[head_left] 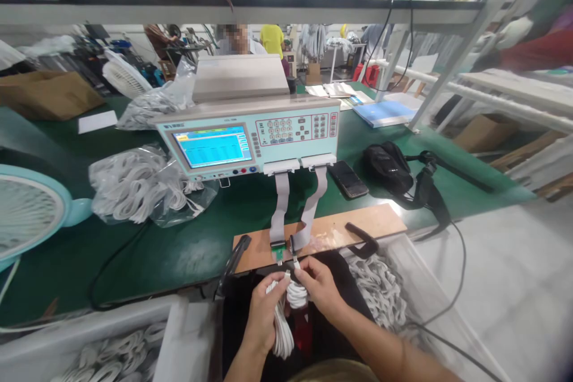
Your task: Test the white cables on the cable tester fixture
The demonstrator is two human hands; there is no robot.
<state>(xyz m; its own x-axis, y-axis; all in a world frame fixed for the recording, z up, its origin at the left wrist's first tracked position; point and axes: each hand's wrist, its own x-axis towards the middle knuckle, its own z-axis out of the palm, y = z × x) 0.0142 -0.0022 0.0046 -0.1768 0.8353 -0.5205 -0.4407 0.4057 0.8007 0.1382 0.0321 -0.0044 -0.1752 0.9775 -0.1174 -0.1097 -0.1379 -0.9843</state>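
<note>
A coiled white cable [282,331] hangs below my left hand [265,310], whose fingers pinch a connector end of it. My right hand [320,286] grips the cable's other plug, close beneath a small connector at the end of the right grey ribbon cable [313,209]; whether the two are joined cannot be made out. Just left of it, a green circuit board [278,252] ends the left ribbon cable [280,209], its metal plug pointing down. Both ribbons run up to a tester [250,137] with a lit blue screen.
Bagged white cables [129,185] and a fan [31,209] stand left. A phone [348,179] and black pouch [387,167] lie right. Cable-filled bins [172,334] flank my lap. A shelf [268,12] crosses above. People are in the background.
</note>
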